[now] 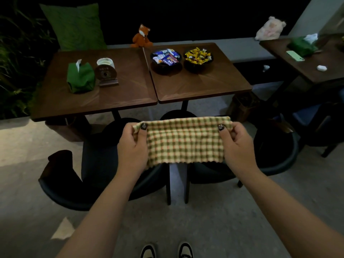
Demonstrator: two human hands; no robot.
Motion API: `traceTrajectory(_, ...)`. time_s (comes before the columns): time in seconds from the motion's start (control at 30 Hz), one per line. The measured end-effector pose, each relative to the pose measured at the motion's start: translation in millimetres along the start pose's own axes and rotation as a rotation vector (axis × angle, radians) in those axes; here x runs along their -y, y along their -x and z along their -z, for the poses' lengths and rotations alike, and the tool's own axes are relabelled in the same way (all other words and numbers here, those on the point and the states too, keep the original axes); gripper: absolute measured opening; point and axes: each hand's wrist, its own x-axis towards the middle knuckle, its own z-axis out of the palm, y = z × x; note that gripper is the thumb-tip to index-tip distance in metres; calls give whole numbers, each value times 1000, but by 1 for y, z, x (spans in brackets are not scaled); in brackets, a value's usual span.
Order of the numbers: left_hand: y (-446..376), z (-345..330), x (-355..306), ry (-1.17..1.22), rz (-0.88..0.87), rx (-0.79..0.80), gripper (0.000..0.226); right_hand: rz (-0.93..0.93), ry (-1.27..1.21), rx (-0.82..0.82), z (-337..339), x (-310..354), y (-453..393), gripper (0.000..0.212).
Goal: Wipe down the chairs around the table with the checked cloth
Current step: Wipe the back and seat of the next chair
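Checked cloth (pixel 183 141) hangs stretched between my hands: left hand (pixel 131 146) pinches one top corner, right hand (pixel 237 146) the other. Below it stand two dark chairs (pixel 279 159), tucked against the wooden tables (pixel 195 88).

Checked cloth (pixel 183 141), green-yellow, folded, stretched flat in air, hanging above two dark blue chairs: left chair (pixel 78 190), right chair (pixel 275 155), both pushed near bench (pixel 130 94).

Waffle-textured woven checked cloth (pixel 183 141); smooth, satin wood-grain tables (pixel 195 86); matt concrete floor (pixel 214 220).
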Motion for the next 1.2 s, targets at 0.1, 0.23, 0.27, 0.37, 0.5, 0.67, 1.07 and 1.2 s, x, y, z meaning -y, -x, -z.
traceTrajectory(0.1,1,-4,12,-172,99,54,23,-95,183,-17,-6,-14,-3,22)
traceTrajectory(0.23,12,-7,22,-133,151,70,22,-54,261,-72,-13,-7,-1,27)
traceTrajectory(0.27,15,-7,20,-87,153,83,22,-5,249,-73,-15,2,2,22)
traceTrajectory(0.37,22,-9,10,108,207,141,21,214,262,39,-27,29,19,7)
traceTrajectory(0.5,28,-13,-7,379,405,192,31,491,414,386,-51,46,51,27)
traceTrajectory(0.67,31,-6,-14,671,497,349,57,351,286,620,-56,37,60,40)
traceTrajectory(1.07,26,-17,30,250,474,146,38,-591,-121,559,-56,-16,37,31)
traceTrajectory(1.2,14,-19,66,213,497,148,27,-575,-248,99,-58,-31,9,13)
